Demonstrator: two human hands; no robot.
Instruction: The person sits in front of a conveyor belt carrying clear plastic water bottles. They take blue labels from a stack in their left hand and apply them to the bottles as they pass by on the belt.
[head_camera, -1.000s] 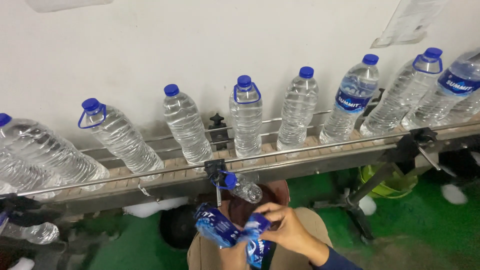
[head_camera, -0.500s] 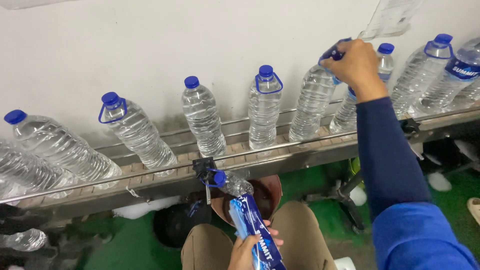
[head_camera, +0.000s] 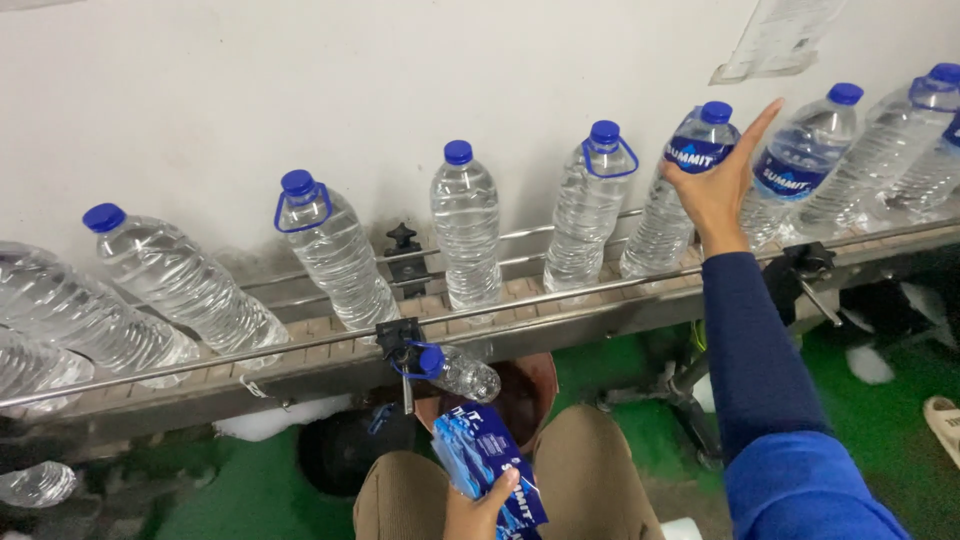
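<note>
R hand (head_camera: 722, 185) spread open, palm vs clear plastic water bottle w/ blue label (head_camera: 680, 190) upright on steel conveyor rail (head_camera: 560, 300), steadying it; L hand (head_camera: 482, 508) grips stack of blue label sleeves (head_camera: 490, 462) on lap, kept ready

Right hand (head_camera: 722, 185) on labelled bottle (head_camera: 680, 190); left hand (head_camera: 478, 508) grips blue labels (head_camera: 490, 462).

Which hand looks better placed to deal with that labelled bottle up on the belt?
Probably the right hand: it is raised against the labelled bottle. The left hand is down at the lap, gripping blue labels.
</note>
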